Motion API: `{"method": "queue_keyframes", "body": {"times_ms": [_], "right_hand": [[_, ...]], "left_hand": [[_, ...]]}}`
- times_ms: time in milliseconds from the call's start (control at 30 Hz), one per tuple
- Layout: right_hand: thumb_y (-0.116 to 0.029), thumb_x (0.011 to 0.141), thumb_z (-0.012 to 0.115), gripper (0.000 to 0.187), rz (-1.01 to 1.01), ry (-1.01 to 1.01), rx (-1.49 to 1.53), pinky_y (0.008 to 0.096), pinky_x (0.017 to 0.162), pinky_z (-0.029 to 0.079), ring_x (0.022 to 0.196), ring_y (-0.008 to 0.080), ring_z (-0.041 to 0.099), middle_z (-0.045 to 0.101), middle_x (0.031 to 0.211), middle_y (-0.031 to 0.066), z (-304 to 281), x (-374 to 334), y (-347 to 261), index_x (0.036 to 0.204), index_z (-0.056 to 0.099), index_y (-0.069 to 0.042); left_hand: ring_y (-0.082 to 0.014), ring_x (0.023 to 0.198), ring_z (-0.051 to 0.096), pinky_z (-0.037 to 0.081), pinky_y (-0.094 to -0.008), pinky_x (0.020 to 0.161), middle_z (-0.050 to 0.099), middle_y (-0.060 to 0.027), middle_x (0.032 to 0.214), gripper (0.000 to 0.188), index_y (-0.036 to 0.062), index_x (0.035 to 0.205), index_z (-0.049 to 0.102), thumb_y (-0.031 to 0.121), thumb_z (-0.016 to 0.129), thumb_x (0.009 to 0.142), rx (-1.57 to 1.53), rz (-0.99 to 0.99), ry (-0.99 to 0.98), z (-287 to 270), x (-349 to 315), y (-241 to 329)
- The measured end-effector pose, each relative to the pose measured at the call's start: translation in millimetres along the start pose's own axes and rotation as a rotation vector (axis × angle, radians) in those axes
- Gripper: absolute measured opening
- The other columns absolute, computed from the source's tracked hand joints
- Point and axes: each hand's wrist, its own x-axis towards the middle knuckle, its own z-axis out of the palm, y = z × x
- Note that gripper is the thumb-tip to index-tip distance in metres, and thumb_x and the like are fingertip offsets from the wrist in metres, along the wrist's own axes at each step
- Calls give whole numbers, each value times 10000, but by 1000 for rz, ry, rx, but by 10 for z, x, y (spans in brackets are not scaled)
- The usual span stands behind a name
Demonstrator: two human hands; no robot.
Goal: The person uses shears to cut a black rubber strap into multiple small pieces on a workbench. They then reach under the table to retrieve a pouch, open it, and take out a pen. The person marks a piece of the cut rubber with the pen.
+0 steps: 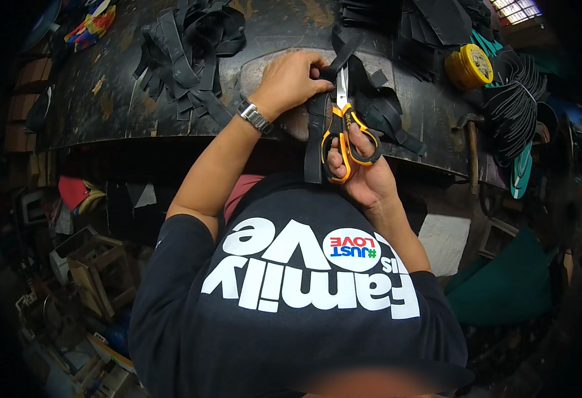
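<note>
My right hand (pixel 370 180) is closed through the handle loops of a pair of scissors (pixel 342 98) with orange and black grips. Their blades point away from me, up against black strip material at the table's near edge. A flat black strip (pixel 313 142) is pinched between the thumb and fingers of my left hand (pixel 288 81), just left of the blades. One end of that strip hangs over the edge toward me. The blade tips are partly hidden, so whether they are cutting cannot be told. More black strips (pixel 380 113) lie right of the scissors.
On the dark worn table (pixel 105 113), a heap of black strips (pixel 188 56) lies left. Stacked black pieces (pixel 430 30) sit at the back right, near a yellow tub (pixel 468 66). A hammer (pixel 472 149) hangs at the right edge beside bundled dark pieces (pixel 513 106).
</note>
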Motion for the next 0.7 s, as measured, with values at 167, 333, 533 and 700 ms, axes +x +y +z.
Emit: {"method": "queue_keyframes", "body": {"times_ms": [167,333,533,700], "right_hand": [[-388,938,583,394,-43,-23,-90,235,519,443,556,169,554,590,697,129,-34,-50,-9,958,586,5],[-393,939,577,394,-24,-71,-130,243,533,451,561,171,565,600,705,135,-46,-53,-16,972,574,-1],[-421,918,595,409,177,-196,-220,259,600,495,601,180,608,633,757,148,-11,-76,-11,967,592,-15],[-482,905,586,460,211,-185,-310,259,613,503,623,178,621,643,774,136,46,-25,3,985,594,-29]], "left_hand": [[-98,671,577,460,-265,608,638,-45,711,303,7,858,663,276,779,781,-330,-31,39,-116,61,-219],[-44,693,596,493,-154,591,627,8,843,154,49,885,613,125,738,835,-1046,-286,-51,-319,-56,-480],[-36,686,599,485,-140,563,635,3,841,140,44,922,622,69,726,832,-1183,-320,50,-393,-224,-526],[-28,660,580,440,-148,548,639,5,788,144,32,936,623,51,717,828,-1094,-260,83,-433,-280,-506]]}}
